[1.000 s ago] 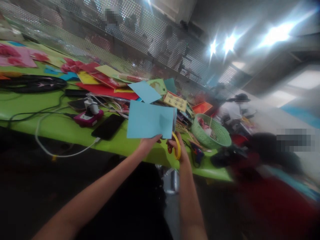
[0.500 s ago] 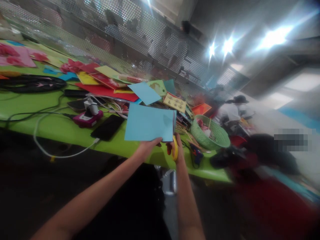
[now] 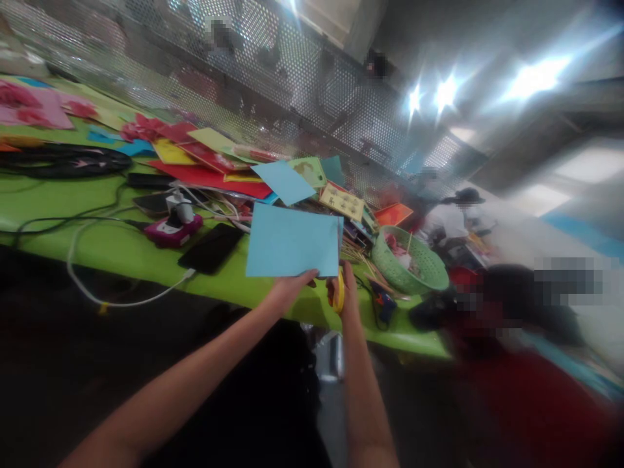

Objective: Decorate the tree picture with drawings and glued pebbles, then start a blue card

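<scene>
My left hand pinches the lower edge of a light blue sheet of paper, with the thumb lying on its front near the lower right corner. The sheet is held up above the green table. At its right edge, my right hand is closed around yellow-handled scissors. The scissor blades are hidden or too blurred to make out. A narrow strip of the same blue shows along the sheet's right side.
The green table carries a black phone on a white cable, a purple power socket, piled coloured papers, a green basket and a glue gun. A person sits farther right.
The handles of the scissors sit at a slightly different angle in my right hand, and the shadow on the sheet is gone. Both hands stay nearly in place.
</scene>
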`<state>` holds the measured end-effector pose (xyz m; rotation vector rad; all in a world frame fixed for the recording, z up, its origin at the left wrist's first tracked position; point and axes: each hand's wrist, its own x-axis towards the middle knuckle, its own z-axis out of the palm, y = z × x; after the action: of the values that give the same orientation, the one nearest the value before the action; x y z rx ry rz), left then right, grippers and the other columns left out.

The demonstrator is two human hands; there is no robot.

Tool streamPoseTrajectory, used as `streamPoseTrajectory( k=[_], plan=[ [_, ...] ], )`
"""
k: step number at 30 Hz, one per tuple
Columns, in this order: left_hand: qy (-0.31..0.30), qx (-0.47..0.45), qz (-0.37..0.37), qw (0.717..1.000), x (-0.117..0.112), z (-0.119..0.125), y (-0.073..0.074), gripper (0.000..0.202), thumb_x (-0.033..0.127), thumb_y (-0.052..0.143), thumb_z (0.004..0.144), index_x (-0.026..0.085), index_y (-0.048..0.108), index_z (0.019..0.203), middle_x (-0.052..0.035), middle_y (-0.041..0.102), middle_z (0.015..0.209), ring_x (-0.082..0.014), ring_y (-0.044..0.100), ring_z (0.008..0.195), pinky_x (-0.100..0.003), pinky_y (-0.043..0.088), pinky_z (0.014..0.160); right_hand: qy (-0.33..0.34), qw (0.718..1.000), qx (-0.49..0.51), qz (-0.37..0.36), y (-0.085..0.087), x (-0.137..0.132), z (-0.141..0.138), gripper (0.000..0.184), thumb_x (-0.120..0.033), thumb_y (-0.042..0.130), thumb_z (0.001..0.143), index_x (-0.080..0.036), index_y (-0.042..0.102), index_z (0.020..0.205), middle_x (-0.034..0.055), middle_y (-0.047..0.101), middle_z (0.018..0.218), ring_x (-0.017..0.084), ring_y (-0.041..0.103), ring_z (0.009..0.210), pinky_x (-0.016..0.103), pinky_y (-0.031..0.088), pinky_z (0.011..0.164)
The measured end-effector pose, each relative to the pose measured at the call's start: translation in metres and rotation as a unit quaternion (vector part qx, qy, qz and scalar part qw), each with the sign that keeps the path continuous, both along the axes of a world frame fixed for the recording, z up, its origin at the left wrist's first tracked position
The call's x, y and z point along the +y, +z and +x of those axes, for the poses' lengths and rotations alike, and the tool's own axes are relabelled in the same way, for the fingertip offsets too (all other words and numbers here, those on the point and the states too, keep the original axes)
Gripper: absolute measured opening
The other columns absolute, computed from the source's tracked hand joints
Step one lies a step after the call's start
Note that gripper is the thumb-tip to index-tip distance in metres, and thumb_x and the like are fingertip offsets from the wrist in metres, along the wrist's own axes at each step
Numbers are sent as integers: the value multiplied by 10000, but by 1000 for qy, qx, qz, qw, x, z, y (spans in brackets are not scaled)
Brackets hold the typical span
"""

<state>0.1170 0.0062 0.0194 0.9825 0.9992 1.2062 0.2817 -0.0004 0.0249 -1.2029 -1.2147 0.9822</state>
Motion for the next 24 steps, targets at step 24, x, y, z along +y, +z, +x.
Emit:
streamPoseTrajectory(
  k=[24],
  plan=[
    [18, 34, -1, 999, -8, -9, 0, 283, 478, 763, 646, 204, 719, 696, -86, 771, 794, -266, 697, 830, -386, 500, 937, -27, 999, -38, 2, 4, 2, 3, 447, -502, 652, 786, -262, 553, 1149, -94, 522, 638, 82, 452, 410, 180, 335, 355]
  ],
)
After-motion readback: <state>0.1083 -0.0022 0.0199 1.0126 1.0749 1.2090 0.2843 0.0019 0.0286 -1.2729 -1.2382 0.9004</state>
